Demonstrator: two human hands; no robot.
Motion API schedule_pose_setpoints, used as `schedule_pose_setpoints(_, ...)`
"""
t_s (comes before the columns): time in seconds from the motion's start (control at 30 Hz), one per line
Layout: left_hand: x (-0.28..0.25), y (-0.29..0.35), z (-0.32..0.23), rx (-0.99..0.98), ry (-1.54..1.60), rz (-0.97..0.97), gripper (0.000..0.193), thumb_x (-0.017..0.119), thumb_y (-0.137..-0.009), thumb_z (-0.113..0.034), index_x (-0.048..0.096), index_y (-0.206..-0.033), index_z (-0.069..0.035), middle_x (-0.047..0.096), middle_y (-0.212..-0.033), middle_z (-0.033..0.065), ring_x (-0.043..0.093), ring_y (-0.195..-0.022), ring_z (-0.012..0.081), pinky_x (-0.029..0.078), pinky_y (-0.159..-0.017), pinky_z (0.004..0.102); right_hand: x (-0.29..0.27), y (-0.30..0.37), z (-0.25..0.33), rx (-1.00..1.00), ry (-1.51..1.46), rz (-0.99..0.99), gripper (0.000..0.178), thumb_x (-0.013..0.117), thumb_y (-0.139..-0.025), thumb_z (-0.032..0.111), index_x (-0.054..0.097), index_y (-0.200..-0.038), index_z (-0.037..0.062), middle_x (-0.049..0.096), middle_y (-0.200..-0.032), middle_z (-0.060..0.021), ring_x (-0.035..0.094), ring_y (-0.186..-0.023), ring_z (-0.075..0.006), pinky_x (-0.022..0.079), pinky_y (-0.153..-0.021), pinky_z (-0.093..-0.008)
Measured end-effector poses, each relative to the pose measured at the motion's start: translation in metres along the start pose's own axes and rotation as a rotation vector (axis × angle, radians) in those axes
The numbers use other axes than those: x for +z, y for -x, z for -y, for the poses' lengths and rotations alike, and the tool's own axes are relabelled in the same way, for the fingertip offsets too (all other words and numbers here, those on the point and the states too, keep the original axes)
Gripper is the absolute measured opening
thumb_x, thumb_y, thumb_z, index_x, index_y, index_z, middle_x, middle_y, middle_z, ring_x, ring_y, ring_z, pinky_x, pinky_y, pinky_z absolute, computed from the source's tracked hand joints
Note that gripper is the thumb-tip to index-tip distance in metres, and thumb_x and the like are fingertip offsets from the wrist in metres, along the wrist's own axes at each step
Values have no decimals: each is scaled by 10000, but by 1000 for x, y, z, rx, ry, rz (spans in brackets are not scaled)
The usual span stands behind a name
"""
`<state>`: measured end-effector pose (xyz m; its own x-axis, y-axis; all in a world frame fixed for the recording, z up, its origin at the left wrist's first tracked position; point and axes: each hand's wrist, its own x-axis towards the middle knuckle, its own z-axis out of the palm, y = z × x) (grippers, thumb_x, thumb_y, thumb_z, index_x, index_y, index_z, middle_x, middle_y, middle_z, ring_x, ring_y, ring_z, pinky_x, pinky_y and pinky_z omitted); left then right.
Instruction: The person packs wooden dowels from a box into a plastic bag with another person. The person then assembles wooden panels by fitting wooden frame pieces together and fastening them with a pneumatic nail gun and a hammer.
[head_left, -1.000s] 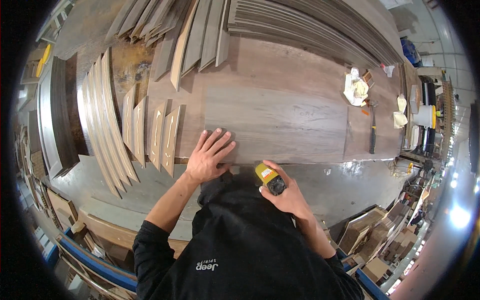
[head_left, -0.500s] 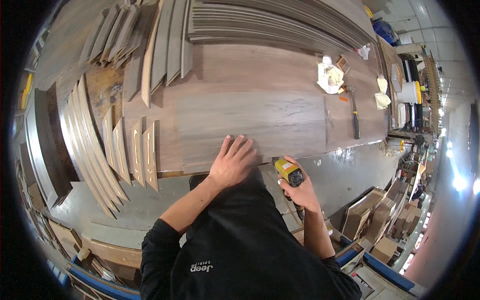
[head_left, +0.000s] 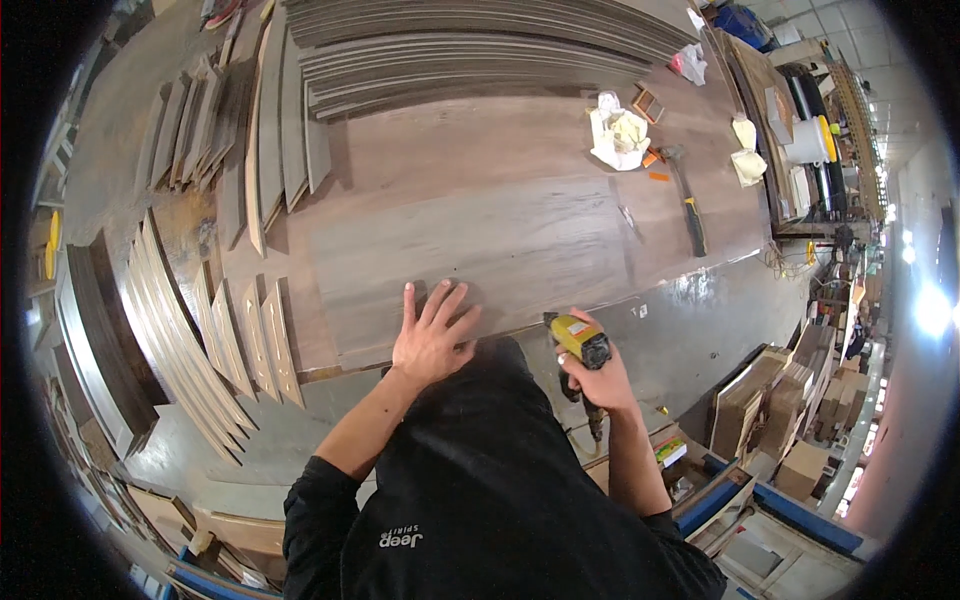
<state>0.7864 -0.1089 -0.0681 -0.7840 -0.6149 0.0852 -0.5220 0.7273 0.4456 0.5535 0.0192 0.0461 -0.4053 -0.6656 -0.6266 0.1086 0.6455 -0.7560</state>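
Observation:
A flat grey-brown panel (head_left: pixel 470 235) lies along the near side of the workbench. My left hand (head_left: pixel 430 335) rests palm down at its near edge, fingers spread, holding nothing. My right hand (head_left: pixel 600 375) grips a yellow and black nail gun (head_left: pixel 580 338) just off the near edge, right of my left hand. The nose of the tool points toward the bench edge; I cannot tell whether it touches. Below my fist hangs the tool's dark lower end. Two small dark specks show on the panel beyond my left fingertips.
Long grey strips (head_left: pixel 480 65) are stacked at the back. Several angled strips with glue lines (head_left: pixel 270 335) lie left of the panel. A hammer (head_left: pixel 692 215), a crumpled white bag (head_left: pixel 620 135) and a small wooden block (head_left: pixel 648 105) sit at the right. Stacked boards (head_left: pixel 750 400) stand lower right.
The bench has shifted left and turned slightly in view. My left fingers have spread wider on the panel. The nail gun stays in my right hand, now farther right along the panel's edge.

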Motion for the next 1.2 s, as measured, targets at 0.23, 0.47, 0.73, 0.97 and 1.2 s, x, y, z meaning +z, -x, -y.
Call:
schedule_pose_setpoints(0.23, -4, -1, -3, -33, 35, -11, 537, 784, -742, -343, 653, -1249, -222, 468, -1476, 64, 361, -1429, 303, 165, -1187, 677, -39, -14, -11, -16, 20, -41, 645, 716, -820, 47, 521, -1425, 156, 636, -880, 1, 539, -606, -62, 458, -550, -240)
schedule_pose_setpoints(0.47, -2, -5, -6, -38, -20, 17, 551, 787, -747, -342, 645, -1265, -219, 457, -1484, 78, 353, -1431, 321, 158, -1190, 672, -48, -20, -9, -44, 144, 1, 657, 736, -825, 99, 509, -1438, 164, 638, -853, -19, 570, -629, -79, 472, -558, -256)
schedule_pose_setpoints(0.73, -17, -2, -5, -138, 68, -63, 476, 736, -816, -276, 646, -1262, -136, 497, -1448, 130, 401, -1388, 365, 225, -1172, 626, -94, -31, 1, -40, -69, -69, 684, 712, -837, 43, 472, -1469, 147, 629, -852, -19, 561, -583, -78, 461, -515, -254)
schedule_pose_setpoints(0.97, -29, 50, 69, -784, -259, -450, 408, 614, -940, -133, 577, -1327, -9, 527, -1353, 251, 509, -1242, 412, 409, -1041, 506, -149, -56, 30, -63, 34, -173, 630, 701, -842, 56, 512, -1438, 140, 598, -759, 2, 532, -523, -84, 439, -477, -255)
schedule_pose_setpoints(1.2, -37, 64, 119, -1002, 376, -411, 275, 672, -943, -174, 666, -1069, 71, 703, -885, 145, 670, -840, 227, 520, -780, 353, -170, -114, 43, -54, 139, -10, 575, 712, -842, 132, 555, -1395, 102, 599, -746, -10, 543, -511, -101, 446, -466, -262)
